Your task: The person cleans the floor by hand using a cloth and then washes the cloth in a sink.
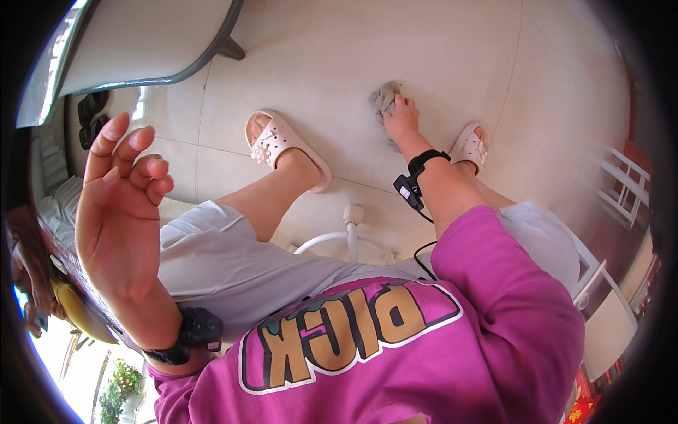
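My right hand (401, 117) reaches down between my feet with its fingers on a crumpled grey cloth (385, 98), which lies bunched on the pale tiled floor (328, 63). Part of the cloth is hidden behind the hand. At the left, my left hand (124, 212) is raised palm up, holding nothing, its fingers curled a little and apart. Each wrist carries a black strap with a small device; a thin black cable runs from the right one. Pink clog slippers (286, 146) are on my feet, one on either side of the cloth.
A white panel with a dark rim and short leg (230, 49) stands at upper left. Dark shoes (91, 119) are near it. Between my legs shows a white metal stool base (351, 233). White frames (625, 185) stand at the right. Green plants (119, 389) appear at lower left.
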Motion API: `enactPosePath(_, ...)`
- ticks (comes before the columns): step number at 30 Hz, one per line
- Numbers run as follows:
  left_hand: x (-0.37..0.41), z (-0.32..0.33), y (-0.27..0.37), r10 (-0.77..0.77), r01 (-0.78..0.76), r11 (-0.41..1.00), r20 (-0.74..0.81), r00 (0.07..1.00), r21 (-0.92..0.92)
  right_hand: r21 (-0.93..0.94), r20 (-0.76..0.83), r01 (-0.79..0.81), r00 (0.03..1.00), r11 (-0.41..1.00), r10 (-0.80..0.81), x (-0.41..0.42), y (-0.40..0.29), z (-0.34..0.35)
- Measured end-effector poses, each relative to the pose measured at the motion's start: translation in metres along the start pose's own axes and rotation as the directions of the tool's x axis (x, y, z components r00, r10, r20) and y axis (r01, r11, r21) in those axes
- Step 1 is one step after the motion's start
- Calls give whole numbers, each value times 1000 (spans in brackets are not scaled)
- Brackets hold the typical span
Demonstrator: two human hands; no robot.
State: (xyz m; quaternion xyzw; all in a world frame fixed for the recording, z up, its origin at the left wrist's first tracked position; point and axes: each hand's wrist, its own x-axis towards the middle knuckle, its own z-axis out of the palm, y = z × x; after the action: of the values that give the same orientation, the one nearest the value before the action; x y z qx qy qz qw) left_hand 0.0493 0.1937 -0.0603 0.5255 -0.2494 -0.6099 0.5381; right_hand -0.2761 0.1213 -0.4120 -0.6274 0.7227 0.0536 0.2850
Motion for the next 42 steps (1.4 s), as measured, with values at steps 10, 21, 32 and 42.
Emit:
enactPosePath(10,-2,6,-4,-23,22,999,17,1000,42,-49,201,332,927,942,-317,-9,-20,-14)
enactPosePath(21,-10,0,-9,-35,35,999,4,999,39,-301,215,650,759,698,-614,-94,51,11)
enactPosePath(32,-16,-4,-16,-56,53,997,57,997,59,-332,374,697,716,636,-589,-80,55,11)
enactPosePath(42,-25,-1,-28,57,-53,995,-49,997,85,-68,286,603,775,795,-564,-81,62,-9)
